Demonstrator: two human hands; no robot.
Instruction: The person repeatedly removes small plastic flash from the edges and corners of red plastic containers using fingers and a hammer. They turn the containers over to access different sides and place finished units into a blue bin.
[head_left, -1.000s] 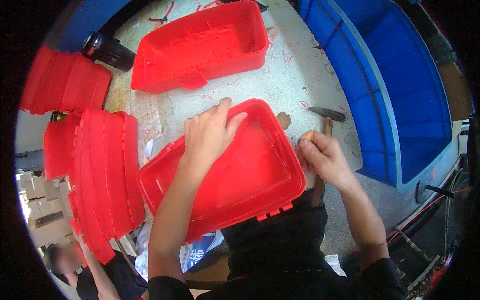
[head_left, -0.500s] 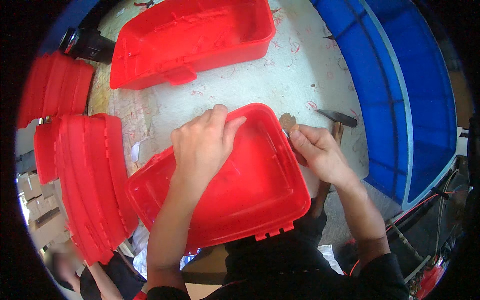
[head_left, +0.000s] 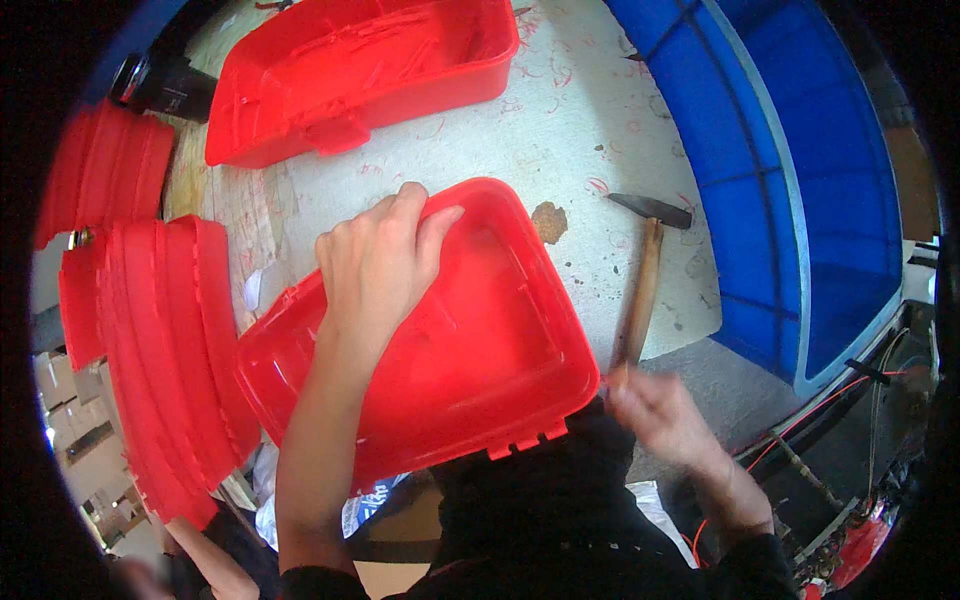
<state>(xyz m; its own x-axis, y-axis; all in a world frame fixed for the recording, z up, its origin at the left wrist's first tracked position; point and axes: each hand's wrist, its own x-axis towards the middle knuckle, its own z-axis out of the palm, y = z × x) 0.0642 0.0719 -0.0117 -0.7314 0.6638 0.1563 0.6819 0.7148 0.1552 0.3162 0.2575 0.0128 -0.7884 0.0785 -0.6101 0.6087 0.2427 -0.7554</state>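
Note:
A red plastic tray (head_left: 480,330) with raised walls and small hinge-like tabs lies tilted in front of me. My left hand (head_left: 375,255) grips its far left rim, thumb inside and fingers over the edge. Beside the tray's near right corner is my right hand (head_left: 655,415), blurred and with its fingers curled together. Whatever is pinched in it is too smeared to make out. A hammer (head_left: 643,280) with a wooden handle lies on the table, its lower end running close to my right fingers.
A larger red tray (head_left: 410,95) holding red plastic strips stands at the back. Stacked red trays (head_left: 165,340) fill the left side, below a black cylindrical object (head_left: 165,88). A blue crate (head_left: 750,170) borders the right of the white tabletop (head_left: 560,120). Another person's arm (head_left: 215,560) shows lower left.
My right hand has moved from the tray's right rim down to its near right corner, revealing a brown patch on the table. My left hand keeps its hold. The whole view has shifted slightly.

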